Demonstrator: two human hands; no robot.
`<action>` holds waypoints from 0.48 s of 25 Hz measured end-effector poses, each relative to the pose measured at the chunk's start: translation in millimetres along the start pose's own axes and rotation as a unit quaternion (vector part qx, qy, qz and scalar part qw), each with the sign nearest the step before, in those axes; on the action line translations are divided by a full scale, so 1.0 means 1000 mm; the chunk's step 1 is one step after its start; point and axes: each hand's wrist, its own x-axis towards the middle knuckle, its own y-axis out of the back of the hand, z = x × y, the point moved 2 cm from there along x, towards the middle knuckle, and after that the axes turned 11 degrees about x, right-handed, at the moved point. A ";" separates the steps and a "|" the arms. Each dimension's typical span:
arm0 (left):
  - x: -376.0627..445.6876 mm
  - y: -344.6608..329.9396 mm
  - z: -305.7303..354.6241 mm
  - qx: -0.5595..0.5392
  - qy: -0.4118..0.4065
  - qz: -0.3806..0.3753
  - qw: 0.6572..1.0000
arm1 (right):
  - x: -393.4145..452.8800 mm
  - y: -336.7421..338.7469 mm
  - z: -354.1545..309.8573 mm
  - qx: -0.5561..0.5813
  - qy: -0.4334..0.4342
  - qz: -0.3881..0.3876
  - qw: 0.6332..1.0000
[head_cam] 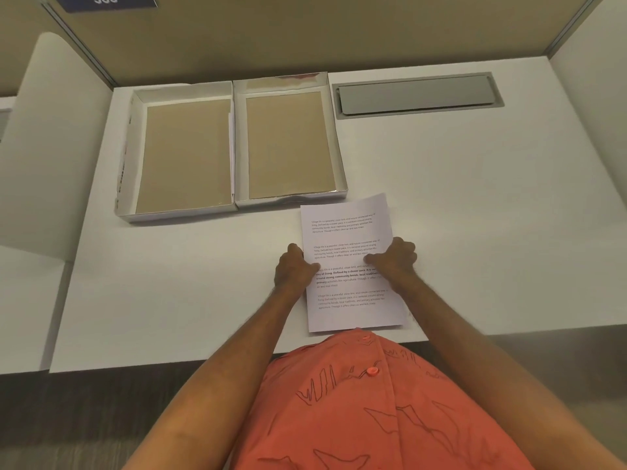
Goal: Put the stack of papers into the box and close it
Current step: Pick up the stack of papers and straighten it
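Note:
A stack of white printed papers lies on the white desk, near its front edge. My left hand grips the stack's left side with the thumb on top. My right hand grips the right side the same way. Behind the papers, two open white cardboard trays with brown bottoms sit side by side and touching: one tray on the left, the other tray on the right. Both hold nothing. I cannot tell which is the box and which is the lid.
A grey cable flap is set into the desk at the back right. Beige partition walls enclose the desk at the back and both sides. A lower white surface lies to the left.

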 end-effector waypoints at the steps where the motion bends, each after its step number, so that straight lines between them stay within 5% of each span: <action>1: 0.001 0.002 0.000 0.000 -0.001 0.002 1.000 | 0.000 0.000 -0.001 0.015 0.008 -0.003 1.000; 4: 0.005 0.007 -0.001 -0.003 -0.001 0.007 1.000 | 0.004 0.007 -0.010 0.136 -0.017 -0.050 0.989; 8: 0.003 0.002 -0.004 -0.004 0.006 0.001 1.000 | 0.008 0.017 -0.016 0.328 -0.105 -0.153 0.926; 12: 0.002 0.003 -0.003 -0.007 0.000 -0.003 1.000 | 0.013 0.029 -0.013 0.303 -0.121 -0.200 0.924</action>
